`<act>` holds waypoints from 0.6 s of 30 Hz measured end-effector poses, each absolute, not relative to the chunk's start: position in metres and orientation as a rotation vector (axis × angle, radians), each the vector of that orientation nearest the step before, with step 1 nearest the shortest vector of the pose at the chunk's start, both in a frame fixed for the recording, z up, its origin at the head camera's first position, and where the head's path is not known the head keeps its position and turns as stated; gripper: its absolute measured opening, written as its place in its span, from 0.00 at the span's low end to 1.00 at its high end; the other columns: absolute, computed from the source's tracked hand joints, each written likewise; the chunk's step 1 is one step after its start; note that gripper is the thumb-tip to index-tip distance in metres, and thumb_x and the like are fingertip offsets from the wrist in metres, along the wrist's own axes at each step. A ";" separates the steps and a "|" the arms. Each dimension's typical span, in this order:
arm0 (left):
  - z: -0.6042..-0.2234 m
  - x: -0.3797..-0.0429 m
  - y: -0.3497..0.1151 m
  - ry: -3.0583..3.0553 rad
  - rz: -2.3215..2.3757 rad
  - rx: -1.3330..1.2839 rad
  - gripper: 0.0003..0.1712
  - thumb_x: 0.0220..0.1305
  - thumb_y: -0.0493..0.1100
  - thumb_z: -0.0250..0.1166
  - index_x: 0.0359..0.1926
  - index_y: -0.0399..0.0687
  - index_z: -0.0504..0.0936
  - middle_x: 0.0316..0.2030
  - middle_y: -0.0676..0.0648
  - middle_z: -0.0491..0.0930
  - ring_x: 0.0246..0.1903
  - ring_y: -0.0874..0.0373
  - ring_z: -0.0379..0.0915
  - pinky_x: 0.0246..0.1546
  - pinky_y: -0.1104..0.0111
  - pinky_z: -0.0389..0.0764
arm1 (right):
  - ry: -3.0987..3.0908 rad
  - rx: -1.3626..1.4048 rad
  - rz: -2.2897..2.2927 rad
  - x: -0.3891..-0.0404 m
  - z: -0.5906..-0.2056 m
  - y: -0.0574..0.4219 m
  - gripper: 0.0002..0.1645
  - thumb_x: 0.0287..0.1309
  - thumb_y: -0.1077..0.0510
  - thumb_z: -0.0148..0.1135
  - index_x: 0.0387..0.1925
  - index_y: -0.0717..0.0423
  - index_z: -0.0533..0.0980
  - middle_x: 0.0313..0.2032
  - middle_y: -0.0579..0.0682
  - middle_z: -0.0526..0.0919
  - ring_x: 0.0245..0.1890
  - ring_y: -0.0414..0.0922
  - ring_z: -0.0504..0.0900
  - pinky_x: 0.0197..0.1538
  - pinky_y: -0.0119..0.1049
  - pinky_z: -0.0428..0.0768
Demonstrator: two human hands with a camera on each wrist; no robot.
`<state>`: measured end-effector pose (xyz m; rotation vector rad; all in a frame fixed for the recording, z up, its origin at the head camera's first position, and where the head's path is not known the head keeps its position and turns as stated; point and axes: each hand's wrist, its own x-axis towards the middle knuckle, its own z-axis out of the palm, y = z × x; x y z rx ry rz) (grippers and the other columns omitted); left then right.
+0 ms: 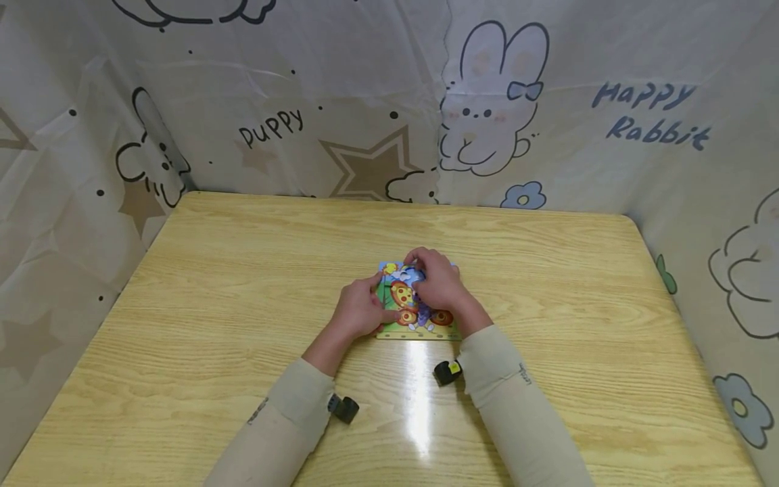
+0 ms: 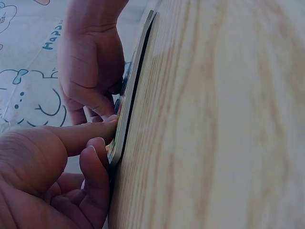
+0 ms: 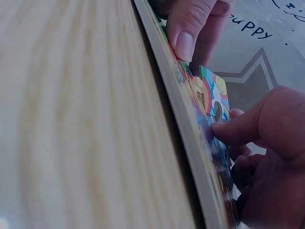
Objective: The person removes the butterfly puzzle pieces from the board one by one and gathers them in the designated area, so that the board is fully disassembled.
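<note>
A small, brightly coloured jigsaw puzzle board [image 1: 447, 333] lies on the table, printed with an orange-winged butterfly figure. My left hand [image 1: 359, 308] grips its left side, thumb pressing on the printed face and the other fingers at the edge. Over the upper right of the board, my right hand [image 1: 439, 281] pinches a puzzle piece between thumb and fingers. That puzzle piece [image 3: 220, 90], with blue, green and yellow print, stands tilted up from the board in the right wrist view. My right palm hides much of the board's right side.
The wooden table [image 1: 243, 270] stretches out on all sides of the board. Behind it hangs a pale cloth [image 1: 365, 81] with cartoon animals and stars. Black wrist cameras [image 1: 447, 372] sit by both sleeves, above the tabletop.
</note>
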<state>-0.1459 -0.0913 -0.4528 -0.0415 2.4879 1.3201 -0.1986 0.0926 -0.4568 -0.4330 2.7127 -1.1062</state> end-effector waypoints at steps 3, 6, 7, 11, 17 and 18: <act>-0.453 -0.146 -0.092 2.490 1.320 -0.037 0.54 0.52 0.41 0.80 0.76 0.40 0.60 0.18 0.45 0.77 0.11 0.57 0.72 0.13 0.69 0.72 | 2.708 -0.417 -1.118 -0.199 -0.458 0.093 0.22 0.54 0.68 0.65 0.52 0.53 0.77 0.43 0.53 0.76 0.47 0.52 0.72 0.55 0.56 0.61; -0.453 -0.146 -0.092 2.490 1.329 -0.037 0.54 0.52 0.41 0.80 0.75 0.40 0.61 0.18 0.46 0.77 0.11 0.58 0.72 0.13 0.69 0.72 | 2.709 -0.402 -1.119 -0.199 -0.457 0.093 0.22 0.54 0.66 0.66 0.52 0.55 0.77 0.44 0.53 0.75 0.47 0.52 0.72 0.56 0.56 0.62; -0.453 -0.146 -0.092 2.492 1.331 -0.035 0.54 0.52 0.41 0.80 0.75 0.39 0.61 0.18 0.46 0.76 0.11 0.58 0.72 0.12 0.69 0.72 | 2.709 -0.396 -1.119 -0.198 -0.457 0.093 0.22 0.53 0.66 0.67 0.52 0.56 0.77 0.44 0.53 0.75 0.47 0.52 0.72 0.57 0.55 0.63; -0.453 -0.145 -0.091 2.493 1.337 -0.036 0.54 0.51 0.41 0.81 0.75 0.38 0.61 0.18 0.46 0.76 0.11 0.58 0.73 0.12 0.70 0.72 | 2.707 -0.375 -1.114 -0.198 -0.458 0.094 0.24 0.51 0.62 0.71 0.51 0.56 0.76 0.44 0.53 0.75 0.46 0.51 0.72 0.56 0.53 0.66; -0.452 -0.145 -0.090 2.491 1.324 -0.053 0.54 0.51 0.41 0.81 0.75 0.39 0.61 0.19 0.45 0.76 0.11 0.58 0.73 0.12 0.71 0.71 | 2.707 -0.354 -1.075 -0.196 -0.457 0.092 0.27 0.53 0.53 0.75 0.53 0.54 0.76 0.46 0.53 0.75 0.48 0.51 0.72 0.57 0.54 0.65; -0.452 -0.145 -0.091 2.491 1.322 -0.053 0.54 0.51 0.41 0.81 0.75 0.39 0.61 0.19 0.45 0.77 0.11 0.58 0.72 0.12 0.71 0.71 | 2.710 -0.355 -1.061 -0.197 -0.457 0.092 0.27 0.53 0.52 0.75 0.53 0.54 0.77 0.46 0.53 0.75 0.48 0.51 0.72 0.57 0.55 0.64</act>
